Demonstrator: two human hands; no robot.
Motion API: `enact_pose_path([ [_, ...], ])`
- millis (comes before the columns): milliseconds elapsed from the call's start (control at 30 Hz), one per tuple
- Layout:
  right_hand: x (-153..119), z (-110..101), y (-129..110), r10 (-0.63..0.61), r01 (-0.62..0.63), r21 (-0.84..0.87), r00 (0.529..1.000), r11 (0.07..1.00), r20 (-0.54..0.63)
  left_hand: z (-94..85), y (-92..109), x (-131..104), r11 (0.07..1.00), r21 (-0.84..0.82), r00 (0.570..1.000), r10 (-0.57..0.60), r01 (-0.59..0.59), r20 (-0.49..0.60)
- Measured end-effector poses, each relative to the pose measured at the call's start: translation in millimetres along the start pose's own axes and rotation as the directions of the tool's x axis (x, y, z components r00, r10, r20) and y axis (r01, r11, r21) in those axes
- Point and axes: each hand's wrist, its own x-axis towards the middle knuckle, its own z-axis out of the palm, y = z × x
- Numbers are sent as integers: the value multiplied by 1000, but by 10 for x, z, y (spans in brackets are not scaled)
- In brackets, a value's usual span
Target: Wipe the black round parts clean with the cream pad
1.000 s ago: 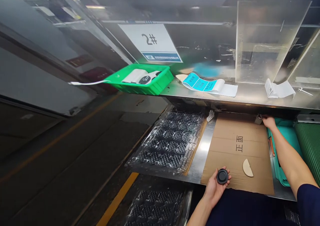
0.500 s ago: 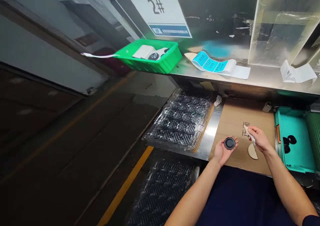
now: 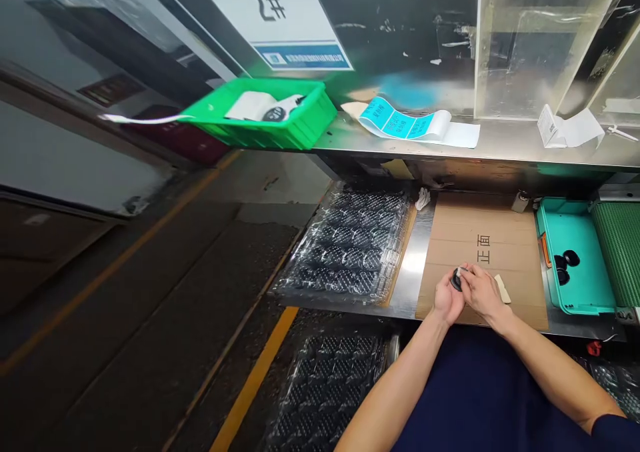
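Observation:
Over the cardboard sheet (image 3: 453,229), my left hand (image 3: 446,301) is closed around a small black round cap (image 3: 455,280), which is partly covered. My right hand (image 3: 483,293) presses a folded white cloth (image 3: 461,273) onto the cap's face; only a little of the cloth shows between its fingers. A cream-coloured flat pad (image 3: 503,289) lies on the cardboard just right of my right hand and is partly hidden by it. Further right, several similar black caps (image 3: 571,258) sit inside a teal bin (image 3: 583,302).
Clear plastic trays with black round pockets (image 3: 357,239) lie to the left, and more trays (image 3: 325,392) are lower down. On the steel shelf (image 3: 505,135) are a green bin (image 3: 305,122) and a blue label roll (image 3: 400,122). A green conveyor belt (image 3: 620,245) adjoins the teal bin.
My right hand has moved left with the cloth, from beside the cap onto it. My left hand has turned the cap from lying flat to tilted. The view has shifted slightly.

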Motion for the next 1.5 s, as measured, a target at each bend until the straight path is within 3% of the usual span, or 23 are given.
enact_pose_path([
  [100,34,69,-21,-21,22,95,1000,995,-10,2,19,-14,1000,-8,1000,-8,8,10],
  [233,74,190,-11,76,-60,141,991,988,-109,-9,15,-32,999,-37,1000,-2,1,-14],
  [300,77,232,-7,42,-25,172,994,985,-96,-20,0,-43,999,-40,1000,-25,25,12],
  [367,74,252,-6,22,-7,172,996,985,-86,-28,-15,-53,998,-47,999,-34,35,29],
  [467,78,240,1,93,-73,142,985,987,-145,-22,-34,-58,997,-72,1000,-15,16,14],
  [633,144,207,29,-59,104,182,969,978,-239,26,-13,-26,999,-49,1000,0,0,5],
  [867,191,251,33,138,-44,309,946,950,-292,112,-9,4,1000,-8,998,5,-6,-64],
  [1100,177,312,86,125,-80,194,965,978,-231,103,-63,43,1000,13,995,7,-6,-102],
  [1233,193,324,105,67,-33,173,978,984,-195,68,-54,68,999,45,995,-5,10,-96],
  [1333,212,316,104,108,-76,152,971,985,-213,55,-46,88,998,59,996,12,-7,-90],
  [1500,252,272,102,41,-21,116,984,993,-175,38,-54,115,994,105,996,31,-21,-86],
])
